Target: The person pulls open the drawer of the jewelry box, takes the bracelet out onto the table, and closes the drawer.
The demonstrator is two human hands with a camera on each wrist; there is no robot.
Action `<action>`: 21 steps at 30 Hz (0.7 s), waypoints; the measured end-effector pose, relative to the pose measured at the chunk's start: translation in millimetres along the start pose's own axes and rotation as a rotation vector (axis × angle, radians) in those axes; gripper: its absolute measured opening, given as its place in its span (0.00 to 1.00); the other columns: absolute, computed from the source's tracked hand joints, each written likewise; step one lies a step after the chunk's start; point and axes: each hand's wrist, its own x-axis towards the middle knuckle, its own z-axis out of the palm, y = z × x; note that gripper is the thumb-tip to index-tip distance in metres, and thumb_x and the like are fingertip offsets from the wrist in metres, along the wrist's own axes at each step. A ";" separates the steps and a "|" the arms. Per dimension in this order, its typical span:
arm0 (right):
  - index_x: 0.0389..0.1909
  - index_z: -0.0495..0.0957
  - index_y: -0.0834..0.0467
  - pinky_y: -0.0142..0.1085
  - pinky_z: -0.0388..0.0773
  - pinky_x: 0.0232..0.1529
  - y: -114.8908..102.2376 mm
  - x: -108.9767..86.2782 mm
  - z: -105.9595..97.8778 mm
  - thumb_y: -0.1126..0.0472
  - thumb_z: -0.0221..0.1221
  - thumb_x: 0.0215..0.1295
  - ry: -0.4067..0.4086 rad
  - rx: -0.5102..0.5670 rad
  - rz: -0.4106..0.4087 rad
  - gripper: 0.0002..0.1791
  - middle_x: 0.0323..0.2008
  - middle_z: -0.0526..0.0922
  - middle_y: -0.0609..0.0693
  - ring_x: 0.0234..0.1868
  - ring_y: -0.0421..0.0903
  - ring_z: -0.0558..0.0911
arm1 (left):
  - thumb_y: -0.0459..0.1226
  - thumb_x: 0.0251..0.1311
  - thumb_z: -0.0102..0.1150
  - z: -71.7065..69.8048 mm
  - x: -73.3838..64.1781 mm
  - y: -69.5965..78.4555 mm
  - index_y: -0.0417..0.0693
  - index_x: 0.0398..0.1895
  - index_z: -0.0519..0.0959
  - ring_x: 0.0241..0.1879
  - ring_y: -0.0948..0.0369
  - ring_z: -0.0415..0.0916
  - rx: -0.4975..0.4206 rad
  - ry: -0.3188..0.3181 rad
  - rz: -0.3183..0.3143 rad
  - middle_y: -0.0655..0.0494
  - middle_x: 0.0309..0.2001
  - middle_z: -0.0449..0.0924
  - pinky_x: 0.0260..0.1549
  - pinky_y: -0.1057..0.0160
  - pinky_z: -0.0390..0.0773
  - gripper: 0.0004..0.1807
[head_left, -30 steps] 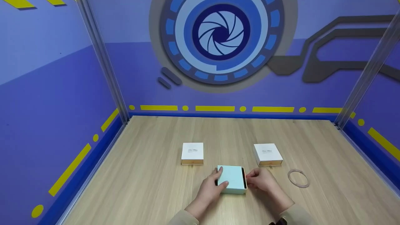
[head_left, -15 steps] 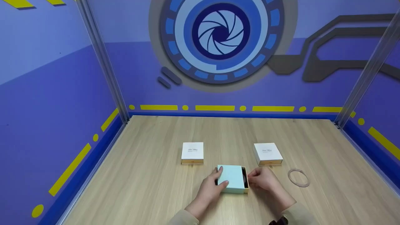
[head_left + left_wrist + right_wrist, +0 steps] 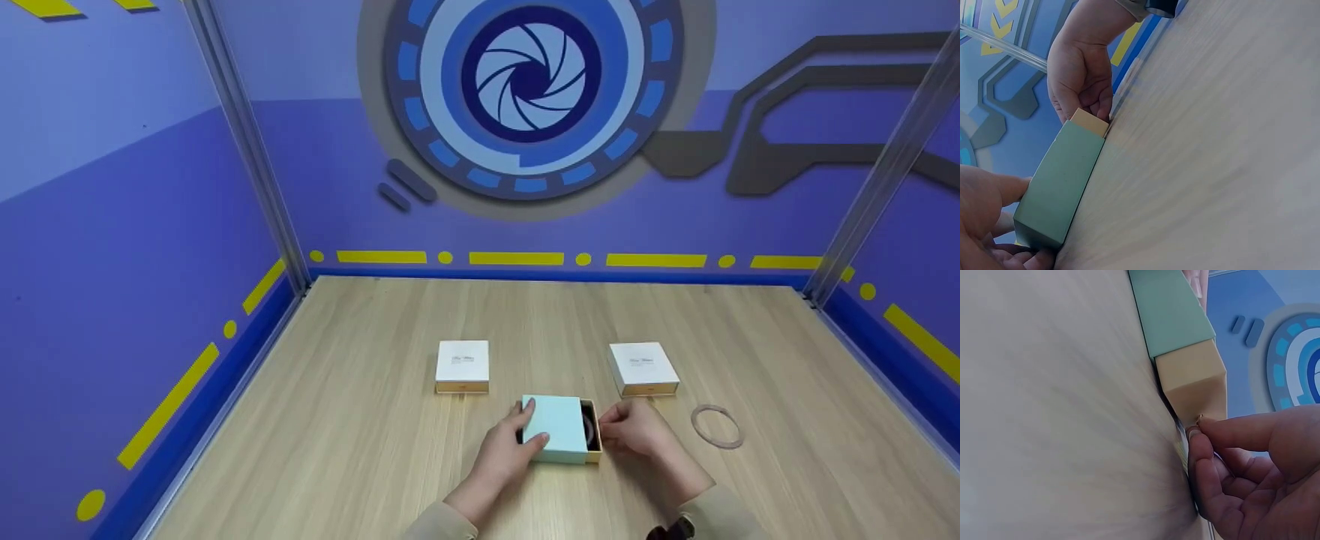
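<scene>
"Just beyond the left fingers and a little to their left, what is that?"

"A white box (image 3: 462,362), untouched. Next comes the left hand (image 3: 506,448) itself, curled round the mint sleeve (image 3: 555,424), thumb and a finger over its top."

"How would that sleeve handle?"

"Light and fairly stiff, I'd judge. It looks like smooth card, so it could skid on the table (image 3: 360,420), or dent under a hard squeeze. Taking it by the end away from the right fingers, as now, seems sound."

"And just right of the left fingers?"

"The cream drawer (image 3: 593,456), partly out of the sleeve, between the two hands. Something curved sits in its dark inside; I can't tell what."

"Where should one hold the drawer?"

"By the small tab (image 3: 1200,418) on its end face. The right hand (image 3: 634,429) pinches there, thumb against forefinger. It looks thin and might tear, so a gentle, level grip suits it."

"Farther right?"

"Another white box (image 3: 643,367) stands just beyond the right fingers, and a pinkish ring (image 3: 728,447) lies to their right, touching neither hand."
</scene>
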 end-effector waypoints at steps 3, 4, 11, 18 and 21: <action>0.30 0.83 0.67 0.32 0.80 0.26 0.5 -0.1 -1.7 0.72 0.65 0.62 -0.009 0.007 0.000 0.03 0.25 0.84 0.50 0.26 0.41 0.81 | 0.42 0.69 0.65 -0.3 -0.1 -0.1 0.44 0.77 0.65 0.79 0.38 0.54 0.004 -0.001 0.003 0.33 0.79 0.56 0.77 0.38 0.57 0.36; 0.30 0.83 0.67 0.32 0.81 0.26 0.9 0.0 -2.4 0.72 0.65 0.62 -0.014 0.011 -0.003 0.03 0.25 0.84 0.49 0.26 0.41 0.81 | 0.42 0.69 0.64 -0.4 -0.1 0.0 0.44 0.77 0.65 0.79 0.38 0.54 0.005 -0.002 0.003 0.33 0.79 0.56 0.77 0.38 0.57 0.36; 0.31 0.82 0.72 0.32 0.85 0.30 3.7 0.5 -9.2 0.74 0.64 0.62 -0.069 0.052 -0.064 0.02 0.25 0.85 0.49 0.27 0.40 0.83 | 0.41 0.69 0.65 0.2 0.7 -1.0 0.41 0.75 0.67 0.78 0.37 0.56 0.025 0.010 0.020 0.31 0.78 0.58 0.76 0.38 0.60 0.35; 0.32 0.82 0.72 0.32 0.85 0.30 4.8 0.4 -12.5 0.75 0.63 0.62 -0.081 0.065 -0.052 0.02 0.25 0.84 0.48 0.28 0.40 0.83 | 0.42 0.70 0.64 0.2 0.9 -0.6 0.43 0.76 0.66 0.79 0.38 0.55 0.018 0.000 0.001 0.33 0.79 0.56 0.77 0.38 0.57 0.35; 0.32 0.82 0.73 0.33 0.86 0.31 4.5 0.0 -14.3 0.75 0.62 0.62 -0.077 0.057 -0.046 0.02 0.25 0.85 0.49 0.28 0.40 0.84 | 0.42 0.70 0.63 0.1 0.6 -0.5 0.44 0.77 0.66 0.79 0.38 0.54 0.021 -0.003 -0.005 0.34 0.79 0.56 0.77 0.38 0.57 0.35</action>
